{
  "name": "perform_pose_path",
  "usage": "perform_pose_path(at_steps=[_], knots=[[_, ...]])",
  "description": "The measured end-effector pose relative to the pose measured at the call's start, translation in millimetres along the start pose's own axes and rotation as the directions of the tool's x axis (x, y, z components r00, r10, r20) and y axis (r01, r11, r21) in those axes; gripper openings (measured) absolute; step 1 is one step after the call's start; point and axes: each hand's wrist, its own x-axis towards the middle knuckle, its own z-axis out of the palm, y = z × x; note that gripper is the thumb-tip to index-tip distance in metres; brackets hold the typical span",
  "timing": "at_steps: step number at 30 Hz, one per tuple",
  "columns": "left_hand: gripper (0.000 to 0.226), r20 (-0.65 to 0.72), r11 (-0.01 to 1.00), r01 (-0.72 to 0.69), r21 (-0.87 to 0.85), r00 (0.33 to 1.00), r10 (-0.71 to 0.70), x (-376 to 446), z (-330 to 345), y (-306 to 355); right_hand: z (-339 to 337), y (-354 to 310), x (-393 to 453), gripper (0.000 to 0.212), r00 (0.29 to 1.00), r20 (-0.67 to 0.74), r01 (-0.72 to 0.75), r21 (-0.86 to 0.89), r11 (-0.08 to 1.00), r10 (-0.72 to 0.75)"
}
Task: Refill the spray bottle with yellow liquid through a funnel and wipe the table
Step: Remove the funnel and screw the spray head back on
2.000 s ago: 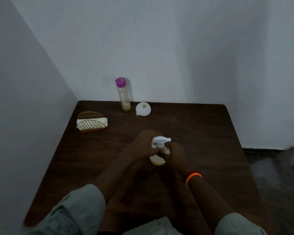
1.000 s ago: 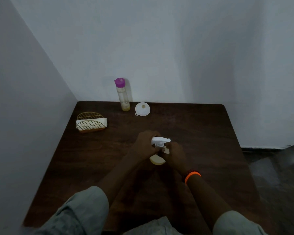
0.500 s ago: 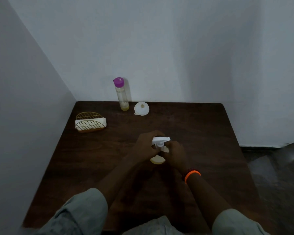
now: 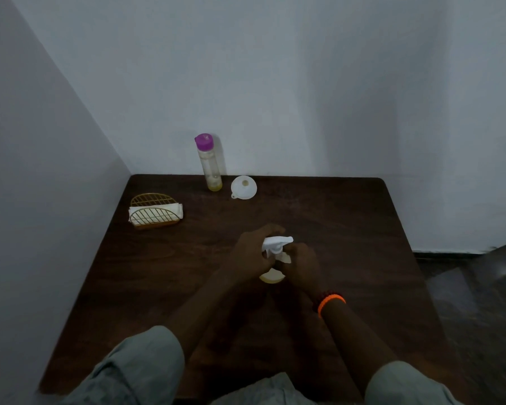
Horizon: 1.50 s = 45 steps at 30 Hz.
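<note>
- Both hands are working at mid-table on the spray bottle, which is standing upright between them.
- The left hand is wrapping around the white trigger head, fingers curled over its top and near side.
- The right hand is closing around the bottle's neck and body just below the head; an orange wristband is showing on that wrist.
- Only a pale yellowish patch of the bottle's lower body is showing between the hands; its fill level is not readable.
- Judgement: the step in hand is unscrewing the trigger head, the opening move of the refill. Whether the thread is already loose cannot be told.
- The white funnel is lying well beyond the hands, toward the far edge of the table.
- Just left of the funnel, the purple-capped bottle is standing capped, yellow liquid sitting low in it.
- Beyond and left of the left hand, a gold wire holder is gripping a white cloth, likely for the wiping.
- Next move, as judged: lifting the head and its dip tube clear, setting it down, then reaching forward for the funnel to seat it in the open neck.
</note>
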Motion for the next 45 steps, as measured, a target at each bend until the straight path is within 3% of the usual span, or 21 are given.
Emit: perform_pose_path(at_steps=[4,7,11,14,17,20,24,27,32,36,39,45], knots=[[0.066,-0.054,0.994,0.102,0.04,0.994,-0.1,-0.8,6.5,-7.2,-0.6,-1.7,0.5,0.04,0.999,0.013,-0.029,0.003,1.0,0.029],[0.056,-0.066,0.99,0.132,0.053,0.99,-0.128,2.3,7.3,-5.6,-3.4,-4.9,0.2,0.03,0.999,0.037,-0.025,0.026,0.999,0.024],[0.042,-0.013,1.0,0.027,-0.004,1.0,-0.027,4.4,0.8,0.7,-2.9,-3.5,-1.5,0.031,1.0,-0.003,-0.014,0.038,0.999,0.014],[0.047,-0.002,1.0,0.014,0.014,1.0,-0.014,2.1,-1.9,-2.6,1.6,0.7,1.6,0.041,1.0,-0.01,-0.019,0.008,1.0,0.019],[0.053,-0.079,0.993,0.119,0.027,0.99,-0.117,-0.6,5.6,-7.6,-0.8,-2.3,2.1,0.033,1.0,0.006,-0.001,0.012,1.0,0.001],[0.043,-0.088,0.991,0.133,0.008,0.987,-0.132,1.1,7.9,-5.8,-4.1,-4.0,-0.1,0.023,1.0,0.013,0.001,0.044,0.999,-0.001],[0.046,-0.004,0.998,0.06,-0.019,0.998,-0.06,3.3,0.3,-4.7,-1.2,-1.7,0.0,0.034,1.0,-0.012,0.014,0.014,1.0,-0.014],[0.053,-0.029,0.996,0.094,0.011,0.995,-0.093,1.3,1.2,-8.0,1.3,-0.7,2.2,0.039,1.0,-0.018,0.01,-0.019,1.0,-0.01],[0.043,-0.069,0.986,0.162,0.027,0.985,-0.16,1.0,7.2,-6.6,-3.4,-7.9,-1.2,0.029,0.999,-0.008,0.052,-0.008,0.999,-0.052],[0.057,-0.034,0.98,0.182,0.084,0.983,-0.18,4.3,6.4,-16.5,-4.4,-7.5,-3.9,0.024,0.996,-0.021,0.092,-0.008,0.996,-0.092],[0.062,0.001,0.986,0.133,0.099,0.991,-0.133,9.4,1.0,-21.8,-6.0,-6.5,-2.8,0.028,0.994,-0.029,0.109,0.014,0.994,-0.109],[0.05,0.119,0.994,-0.036,0.105,0.993,0.023,25.1,-17.5,-20.5,-3.3,-0.5,0.6,0.031,0.988,-0.017,0.156,0.007,0.988,-0.156]])
